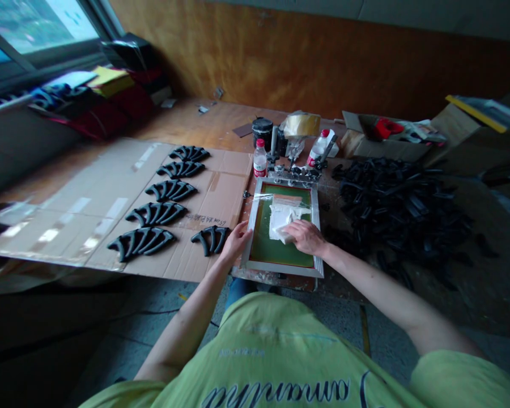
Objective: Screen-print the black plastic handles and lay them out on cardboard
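A screen-printing frame [318, 226] with silver metal edges and a green mesh lies before me. Its far end meets a metal hinge clamp [295, 174]. My right hand [306, 237] is closed on a crumpled white cloth or tissue [279, 221], pressed against the mesh. Beyond the cloth, a brown strip that looks like a squeegee [287, 200] lies across the screen. At the frame's left edge is my left hand [237, 242], its fingers closed on the rim. Just left of that hand, a small group of curved black plastic handles [211, 240] rests on cardboard.
Several fanned rows of black handles [157, 212] lie on the cardboard sheet [89, 215]. A heap of black parts [403, 209] covers the right side. Behind the frame stand two red-capped bottles [260, 158], a black tub [262, 131] and a tape roll [301, 124]. An open carton [391, 144] sits back right.
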Demonstrator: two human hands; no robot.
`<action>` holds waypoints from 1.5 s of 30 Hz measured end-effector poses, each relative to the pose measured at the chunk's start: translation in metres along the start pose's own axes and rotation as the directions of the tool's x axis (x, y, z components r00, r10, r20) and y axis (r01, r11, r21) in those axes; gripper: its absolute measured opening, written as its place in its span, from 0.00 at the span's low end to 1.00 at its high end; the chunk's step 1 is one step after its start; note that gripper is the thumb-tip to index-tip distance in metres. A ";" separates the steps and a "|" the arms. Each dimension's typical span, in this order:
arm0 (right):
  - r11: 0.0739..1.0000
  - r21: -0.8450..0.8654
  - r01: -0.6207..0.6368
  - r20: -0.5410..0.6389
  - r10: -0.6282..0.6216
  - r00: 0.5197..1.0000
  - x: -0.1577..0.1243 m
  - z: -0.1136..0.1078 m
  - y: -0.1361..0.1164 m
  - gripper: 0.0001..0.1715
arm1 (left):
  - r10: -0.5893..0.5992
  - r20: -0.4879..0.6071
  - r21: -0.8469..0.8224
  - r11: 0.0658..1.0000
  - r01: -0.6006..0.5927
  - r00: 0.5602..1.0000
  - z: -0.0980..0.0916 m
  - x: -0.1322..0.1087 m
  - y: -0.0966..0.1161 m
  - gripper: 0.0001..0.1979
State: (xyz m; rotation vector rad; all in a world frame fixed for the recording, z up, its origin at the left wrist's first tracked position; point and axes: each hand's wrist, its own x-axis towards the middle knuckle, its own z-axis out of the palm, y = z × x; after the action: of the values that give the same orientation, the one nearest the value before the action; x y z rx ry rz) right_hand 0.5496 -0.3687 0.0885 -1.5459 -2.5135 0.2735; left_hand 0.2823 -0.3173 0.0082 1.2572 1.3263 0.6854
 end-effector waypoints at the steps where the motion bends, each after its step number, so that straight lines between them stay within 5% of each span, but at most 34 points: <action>1: 1.000 0.014 0.010 0.019 -0.010 1.000 -0.002 -0.001 0.000 0.13 | 0.000 0.003 0.001 1.000 0.000 1.000 0.000 0.000 0.000 0.36; 4: 0.994 0.057 -0.091 -0.025 0.092 0.995 0.011 -0.013 0.005 0.11 | -0.024 0.019 -0.030 0.999 0.025 1.000 -0.002 -0.003 0.008 0.36; 10: 0.927 0.156 -0.342 -0.288 0.374 0.882 0.059 -0.053 0.025 0.37 | 0.004 0.030 -0.228 0.974 0.003 1.000 -0.010 -0.020 0.053 0.38; 12: 0.899 0.204 -0.388 -0.395 0.438 0.808 0.054 -0.071 0.046 0.37 | 0.062 -0.010 -0.300 0.952 -0.062 0.998 -0.011 -0.023 0.075 0.32; 15: 0.813 0.331 -0.479 -0.519 0.580 0.627 0.027 -0.086 0.084 0.28 | 0.241 -0.125 -0.396 0.877 -0.271 0.962 -0.009 -0.020 0.114 0.24; 17: 0.723 0.403 -0.562 -0.495 0.688 0.530 0.007 -0.079 0.101 0.22 | 0.340 -0.177 -0.436 0.814 -0.383 0.924 -0.008 -0.014 0.145 0.24; 18: 0.685 0.419 -0.596 -0.446 0.727 0.523 -0.002 -0.070 0.104 0.19 | 0.370 -0.181 -0.441 0.798 -0.411 0.911 -0.007 -0.010 0.160 0.25; 20: 0.684 0.390 -0.616 -0.315 0.728 0.609 -0.013 -0.039 0.095 0.17 | 0.399 -0.155 -0.432 0.795 -0.425 0.904 -0.007 -0.001 0.190 0.27; 22: 0.774 0.281 -0.568 -0.212 0.627 0.750 -0.017 -0.004 0.075 0.17 | 0.417 -0.127 -0.423 0.798 -0.429 0.900 -0.007 0.009 0.212 0.27; 24: 0.854 0.115 -0.507 -0.148 0.520 0.841 -0.015 0.024 0.051 0.17 | 0.435 -0.145 -0.419 0.787 -0.453 0.889 -0.005 0.014 0.221 0.28; 26: 0.868 -0.017 -0.495 -0.086 0.492 0.866 -0.010 0.038 0.033 0.14 | 0.422 -0.194 -0.418 0.781 -0.464 0.885 0.002 0.011 0.209 0.28; 28: 0.845 -0.048 -0.532 -0.029 0.531 0.847 -0.005 0.040 0.019 0.11 | 0.331 -0.152 -0.415 0.834 -0.364 0.931 0.016 -0.004 0.180 0.30; 30: 0.802 -0.002 -0.597 -0.022 0.597 0.802 -0.002 0.037 0.004 0.12 | 0.124 0.078 -0.362 0.928 -0.087 0.989 0.035 -0.027 0.140 0.32; 32: 0.786 0.067 -0.615 -0.074 0.619 0.782 0.001 0.036 -0.018 0.13 | -0.139 0.359 -0.223 0.948 0.229 0.923 0.056 -0.052 0.102 0.34; 36: 0.944 0.171 -0.283 -0.185 0.313 0.932 0.003 0.041 -0.054 0.10 | -0.169 0.328 -0.434 0.847 0.307 0.930 0.074 -0.075 0.058 0.31; 39: 0.966 0.203 -0.158 -0.254 0.207 0.945 -0.010 0.036 -0.025 0.09 | -0.227 0.163 -0.455 0.846 0.278 0.960 0.041 -0.061 0.043 0.27; 42: 0.882 0.138 -0.450 -0.284 0.471 0.835 -0.039 0.030 0.054 0.13 | -0.267 -0.126 -0.282 0.933 0.224 0.955 -0.021 -0.044 0.016 0.24; 45: 0.725 0.017 -0.689 -0.138 0.684 0.716 -0.077 0.039 0.131 0.17 | -0.244 -0.364 0.098 0.950 0.297 0.899 -0.079 -0.040 -0.022 0.26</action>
State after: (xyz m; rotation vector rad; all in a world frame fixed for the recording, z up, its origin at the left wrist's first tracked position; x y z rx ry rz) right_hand 0.6870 -0.3821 0.0145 -2.3764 -1.7353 0.2022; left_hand 0.1938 -0.3391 0.0164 1.0679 1.8379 0.6350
